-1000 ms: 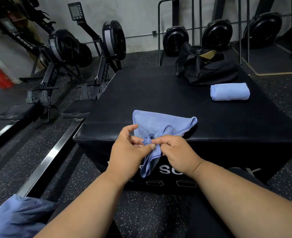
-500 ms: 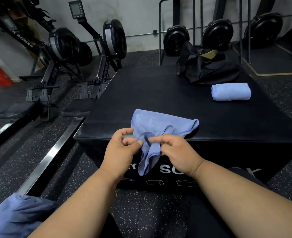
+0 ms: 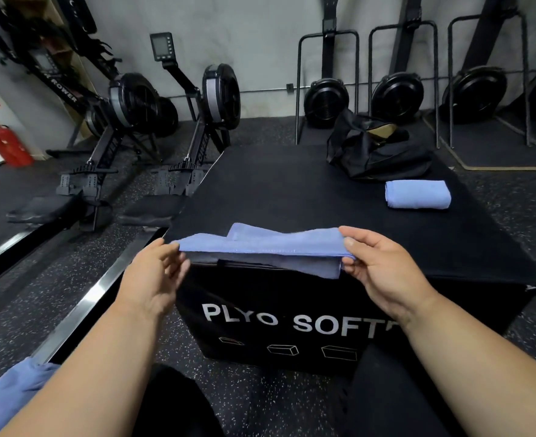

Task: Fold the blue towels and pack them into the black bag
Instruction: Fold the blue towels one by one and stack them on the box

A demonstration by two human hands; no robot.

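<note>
A blue towel (image 3: 269, 244) is stretched wide above the near edge of the black plyo box (image 3: 291, 190). My left hand (image 3: 156, 272) pinches its left end and my right hand (image 3: 383, 263) pinches its right end. A second blue towel (image 3: 418, 194), folded, lies on the box at the right. Behind it the black bag (image 3: 377, 149) sits at the box's far right corner, its top open.
More blue cloth (image 3: 11, 392) lies at the bottom left by my arm. Rowing machines (image 3: 128, 121) stand to the left of the box, with a metal rail (image 3: 80, 304) on the floor. Fan units and racks (image 3: 395, 96) line the back wall.
My hands have moved apart from the bunched middle of the towel to its two ends, pulling it out flat and wide. The camera has moved closer to the box.
</note>
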